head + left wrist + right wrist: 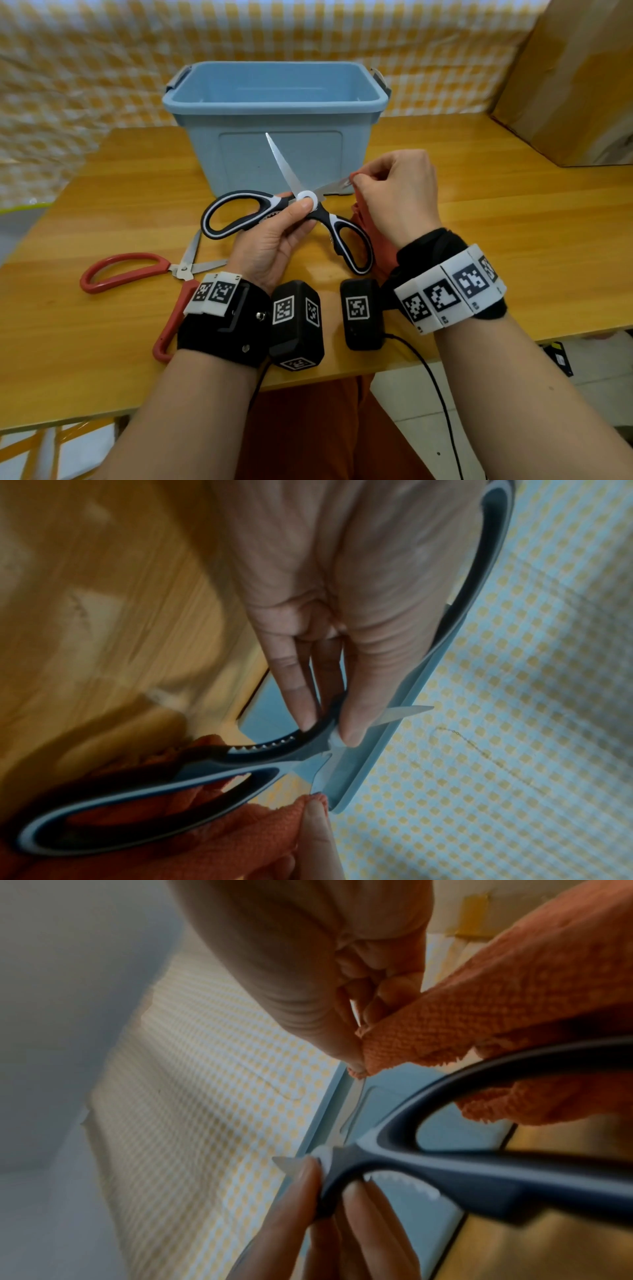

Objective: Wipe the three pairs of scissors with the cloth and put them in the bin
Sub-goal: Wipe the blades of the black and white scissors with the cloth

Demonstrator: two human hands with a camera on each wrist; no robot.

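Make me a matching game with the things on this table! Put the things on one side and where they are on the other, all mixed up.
Things:
1. black and white scissors
2. red scissors
3. orange cloth
4. blue bin

Places:
A. standing at the back of the table
B. lying open on the table, near the left wrist
C. held up by the left hand, blades open
D. pinched round a blade by the right hand

Pairs: 1-C, 2-B, 3-D, 4-A
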